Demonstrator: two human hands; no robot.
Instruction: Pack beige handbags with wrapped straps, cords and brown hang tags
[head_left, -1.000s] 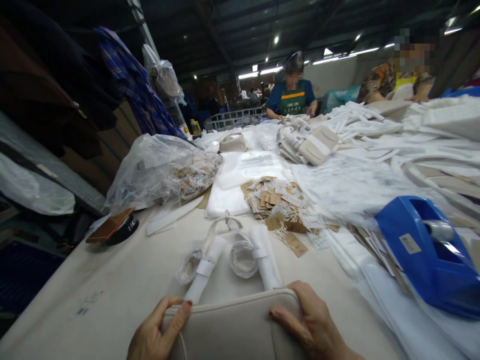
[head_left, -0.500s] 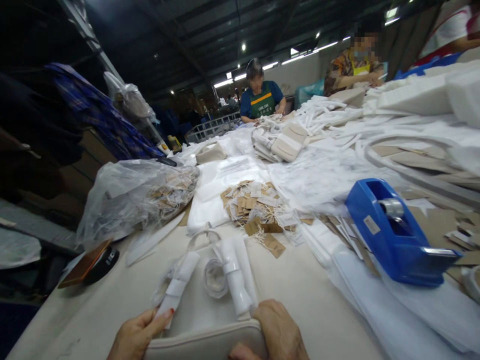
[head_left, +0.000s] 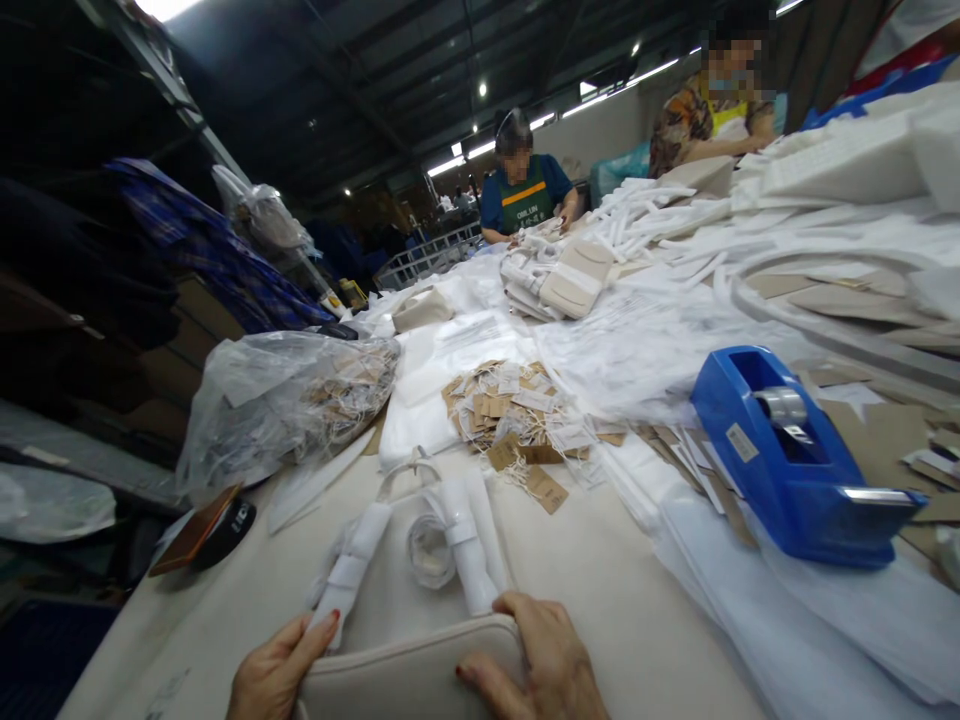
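Both hands closed on a pale beige bag (head_left: pixel 409 680), nearest thing in view, at the lower edge. Left hand (head_left: pixel 271 672) pinches its left top corner, thumb by the foot of a white-wrapped strap (head_left: pixel 352 570); right hand (head_left: pixel 553 660) grips the right corner, fingers over the rim, thumb on the face. Seamed edge looks slightly higher on the right.

Handling, as judged: an even, light hold at both corners suits a smooth panel; hard thumb pressure could dent or mark it. Left thumb better clear of the wrap, which might slip or tear. Best to level the rim gently, without dragging the straps.

Just beyond the hands: second wrapped strap (head_left: pixel 469 560), plastic-covered coil (head_left: pixel 431 552) between the two, handle loop (head_left: pixel 411 478) past them, all on the pale table cover (head_left: pixel 622 590).

Ahead of the right hand, heap of brown and white tags (head_left: pixel 502 405); well to its right, blue tape dispenser (head_left: pixel 787 480), upright. Ahead of the left hand, clear plastic sack (head_left: pixel 262 390) with more tags. Farther off, stacked beige bags (head_left: pixel 576 280); beyond, co-worker in a green apron (head_left: pixel 525 200).
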